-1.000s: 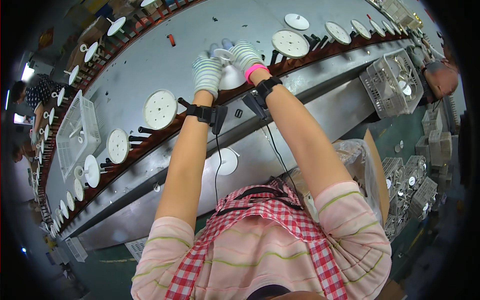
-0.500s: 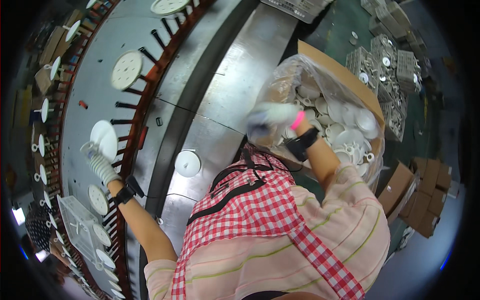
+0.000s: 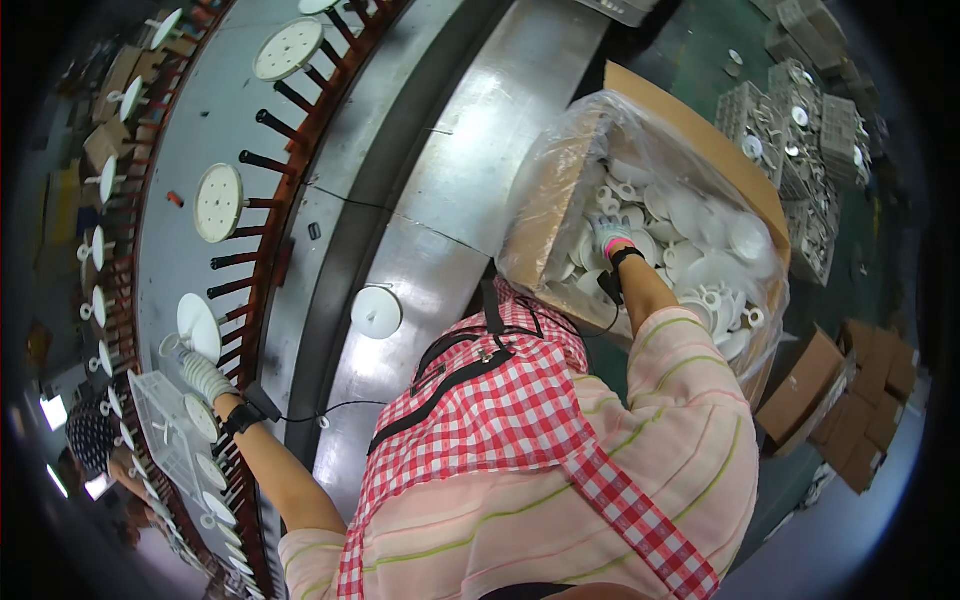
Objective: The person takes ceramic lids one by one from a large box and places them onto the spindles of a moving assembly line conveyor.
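Observation:
My left hand (image 3: pixel 200 375), in a pale ribbed glove, is closed at the edge of a white round disc (image 3: pixel 199 328) beside the peg rack. Whether that disc is seated on a peg is hidden. Over at the right, my right hand (image 3: pixel 608 236), gloved with a pink band at the wrist, reaches into a plastic-lined cardboard box (image 3: pixel 556 205). Its fingers look stretched out among loose white plastic discs and ring-ended parts (image 3: pixel 683 255); the fingertips are partly hidden. Another white disc (image 3: pixel 377 312) lies flat on the metal table between my hands.
A curved rack of black pegs (image 3: pixel 275 165) runs along the left, several pegs carrying white discs (image 3: pixel 218 203). Beside it stands a clear plastic basket (image 3: pixel 165 425). Crates of parts (image 3: pixel 815 225) and brown cartons (image 3: pixel 855 400) stand at the right. Another person (image 3: pixel 90 440) is at far left.
My right hand has gone from above the box's left edge down among the parts. The rack's discs have shifted toward me, and my left hand has moved along with its disc.

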A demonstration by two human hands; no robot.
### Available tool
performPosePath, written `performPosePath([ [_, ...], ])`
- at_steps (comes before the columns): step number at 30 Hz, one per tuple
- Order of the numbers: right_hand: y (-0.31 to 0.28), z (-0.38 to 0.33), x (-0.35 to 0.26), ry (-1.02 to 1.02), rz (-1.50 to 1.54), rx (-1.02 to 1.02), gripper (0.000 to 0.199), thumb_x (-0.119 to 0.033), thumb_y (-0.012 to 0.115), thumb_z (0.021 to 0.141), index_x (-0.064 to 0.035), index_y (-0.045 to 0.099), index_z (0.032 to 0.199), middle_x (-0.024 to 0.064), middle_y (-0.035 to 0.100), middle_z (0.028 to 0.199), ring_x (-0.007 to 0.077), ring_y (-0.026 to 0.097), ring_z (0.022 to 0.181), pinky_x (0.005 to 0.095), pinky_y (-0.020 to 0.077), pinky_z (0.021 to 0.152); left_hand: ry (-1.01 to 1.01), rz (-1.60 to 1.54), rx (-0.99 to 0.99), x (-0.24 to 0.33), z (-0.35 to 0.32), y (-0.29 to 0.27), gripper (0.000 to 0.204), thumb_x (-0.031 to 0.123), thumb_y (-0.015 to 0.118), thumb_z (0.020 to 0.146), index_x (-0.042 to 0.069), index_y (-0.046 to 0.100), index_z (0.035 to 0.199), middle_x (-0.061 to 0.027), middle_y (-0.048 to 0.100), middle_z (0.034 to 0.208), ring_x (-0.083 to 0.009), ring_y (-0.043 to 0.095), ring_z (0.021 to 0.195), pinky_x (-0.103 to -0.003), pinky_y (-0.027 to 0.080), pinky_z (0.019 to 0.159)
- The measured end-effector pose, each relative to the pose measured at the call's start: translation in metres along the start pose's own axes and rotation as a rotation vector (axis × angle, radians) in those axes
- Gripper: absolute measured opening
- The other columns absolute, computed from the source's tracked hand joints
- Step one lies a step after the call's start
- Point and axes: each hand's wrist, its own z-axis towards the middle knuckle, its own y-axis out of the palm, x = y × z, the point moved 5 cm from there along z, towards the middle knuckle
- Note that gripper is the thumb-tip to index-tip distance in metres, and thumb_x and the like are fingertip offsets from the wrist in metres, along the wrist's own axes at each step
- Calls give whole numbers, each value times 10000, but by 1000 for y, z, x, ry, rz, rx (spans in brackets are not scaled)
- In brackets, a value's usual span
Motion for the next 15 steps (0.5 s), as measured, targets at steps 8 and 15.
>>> performPosePath([
  [8, 6, 2, 0, 4, -67, 79, 325, -226, 372, 862, -165, 517, 1145, 112, 477, 1241, 262, 396, 1213, 480, 259, 1007, -170, -676, 51, -19, -85, -22, 466, 307, 521, 854, 17, 425, 1207, -120, 510, 1088, -208, 523, 907, -273, 480, 734],
  [15, 13, 15, 7, -161, -97, 674, 211, -181, 427, 795, -135, 567, 945, 67, 583, 956, 238, 561, 877, 403, 436, 738, -96, -929, 166, -70, -106, -31, 480, 250, 555, 841, 37, 387, 1237, -140, 483, 1150, -254, 520, 920, -322, 488, 752],
])
